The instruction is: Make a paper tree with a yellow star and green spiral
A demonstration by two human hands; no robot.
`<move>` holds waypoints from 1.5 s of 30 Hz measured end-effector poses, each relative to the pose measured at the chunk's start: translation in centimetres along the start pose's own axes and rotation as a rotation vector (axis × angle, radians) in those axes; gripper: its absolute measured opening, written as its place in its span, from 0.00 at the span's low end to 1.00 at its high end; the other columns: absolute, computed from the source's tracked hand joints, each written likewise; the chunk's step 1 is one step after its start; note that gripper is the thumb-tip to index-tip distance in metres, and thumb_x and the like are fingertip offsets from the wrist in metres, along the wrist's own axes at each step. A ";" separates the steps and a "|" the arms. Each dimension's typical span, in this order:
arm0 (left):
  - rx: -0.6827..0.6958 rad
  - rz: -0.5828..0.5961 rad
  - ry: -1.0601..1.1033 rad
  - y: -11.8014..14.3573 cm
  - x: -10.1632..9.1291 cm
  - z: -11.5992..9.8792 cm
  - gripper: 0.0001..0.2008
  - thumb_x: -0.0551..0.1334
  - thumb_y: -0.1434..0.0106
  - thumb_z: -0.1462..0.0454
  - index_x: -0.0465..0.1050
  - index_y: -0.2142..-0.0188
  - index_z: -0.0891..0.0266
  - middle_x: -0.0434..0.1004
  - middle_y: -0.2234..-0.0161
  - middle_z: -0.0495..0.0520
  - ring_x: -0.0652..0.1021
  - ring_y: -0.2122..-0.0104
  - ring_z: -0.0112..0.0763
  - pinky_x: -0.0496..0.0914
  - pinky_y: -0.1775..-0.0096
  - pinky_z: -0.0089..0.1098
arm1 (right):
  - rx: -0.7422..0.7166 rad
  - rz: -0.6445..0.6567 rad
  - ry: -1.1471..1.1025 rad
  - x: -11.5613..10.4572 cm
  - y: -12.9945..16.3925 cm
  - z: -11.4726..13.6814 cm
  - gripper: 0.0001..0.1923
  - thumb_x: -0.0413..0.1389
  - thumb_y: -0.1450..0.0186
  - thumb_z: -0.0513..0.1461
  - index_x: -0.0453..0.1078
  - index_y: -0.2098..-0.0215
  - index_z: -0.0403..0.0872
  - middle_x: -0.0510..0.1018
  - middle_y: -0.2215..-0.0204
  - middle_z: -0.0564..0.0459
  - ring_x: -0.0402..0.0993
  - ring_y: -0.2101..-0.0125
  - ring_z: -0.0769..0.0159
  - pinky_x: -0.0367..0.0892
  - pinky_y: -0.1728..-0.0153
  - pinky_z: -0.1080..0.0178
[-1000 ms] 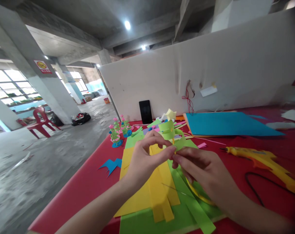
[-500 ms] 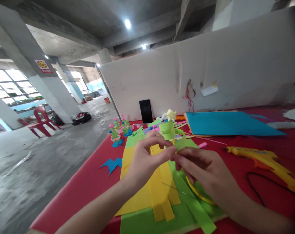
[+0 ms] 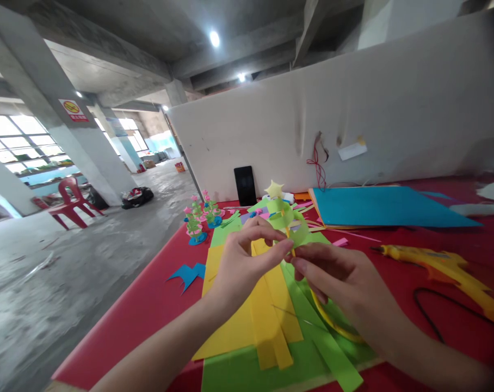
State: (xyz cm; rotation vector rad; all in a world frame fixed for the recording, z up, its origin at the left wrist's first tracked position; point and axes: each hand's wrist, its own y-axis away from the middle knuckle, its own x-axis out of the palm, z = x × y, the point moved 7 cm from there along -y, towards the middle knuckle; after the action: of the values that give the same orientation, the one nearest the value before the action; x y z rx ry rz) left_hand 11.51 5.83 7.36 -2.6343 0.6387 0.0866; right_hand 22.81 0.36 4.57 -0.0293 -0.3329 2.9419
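Between my two hands stands a small paper craft tree point(image 3: 283, 213), with curled light green strips around a yellow stem and a pale yellow star point(image 3: 274, 189) on top. My left hand point(image 3: 251, 256) pinches the stem between thumb and forefinger. Just below and to the right, the fingertips of my right hand point(image 3: 328, 272) are closed on the stem's lower end. Beneath my hands lie yellow paper sheets and strips point(image 3: 230, 321) on green paper point(image 3: 230, 375). A yellow ring-shaped rim point(image 3: 332, 325) shows partly behind my right hand.
A yellow glue gun point(image 3: 438, 267) with a black cord lies at right. Blue sheets point(image 3: 389, 207) rest at the back right. Finished small trees point(image 3: 196, 223) stand at back left, near blue paper scraps point(image 3: 187, 276). A black phone point(image 3: 245, 186) leans on the white partition point(image 3: 271, 136).
The paper tree has turned in my fingers: its star has swung left and now faces me more, and the green curls have shifted. Both hands stay nearly in place.
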 end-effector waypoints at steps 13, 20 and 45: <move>0.087 -0.008 -0.018 -0.1 0.0 -0.5 0.03 0.64 0.48 0.63 0.72 0.76 0.58 0.65 0.66 0.49 0.68 0.60 0.31 0.61 0.55 0.34 | -0.049 0.009 0.033 0.0 0.1 0.3 0.07 0.56 0.44 0.42 0.72 0.75 0.48 0.64 0.87 0.60 0.53 0.87 0.77 0.50 0.87 0.70; 0.056 -0.039 -0.043 0.0 -0.2 -0.3 0.03 0.64 0.48 0.63 0.74 0.76 0.56 0.67 0.60 0.49 0.67 0.54 0.33 0.58 0.50 0.36 | -0.078 0.026 0.051 0.1 0.2 0.6 0.07 0.55 0.43 0.42 0.71 0.75 0.48 0.67 0.84 0.58 0.53 0.87 0.78 0.49 0.87 0.71; -0.017 0.053 0.006 -0.2 -0.2 -0.3 0.03 0.65 0.48 0.63 0.75 0.77 0.56 0.70 0.65 0.49 0.66 0.52 0.33 0.59 0.51 0.33 | -0.074 0.030 0.097 0.0 0.6 0.7 0.08 0.54 0.42 0.42 0.70 0.75 0.46 0.61 0.88 0.60 0.54 0.86 0.76 0.51 0.85 0.70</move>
State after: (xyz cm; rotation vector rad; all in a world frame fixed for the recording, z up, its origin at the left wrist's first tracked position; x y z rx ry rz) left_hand 11.38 5.95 7.72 -2.6352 0.7135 0.1001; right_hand 22.67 -0.36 5.15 -0.1874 -0.4307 2.9435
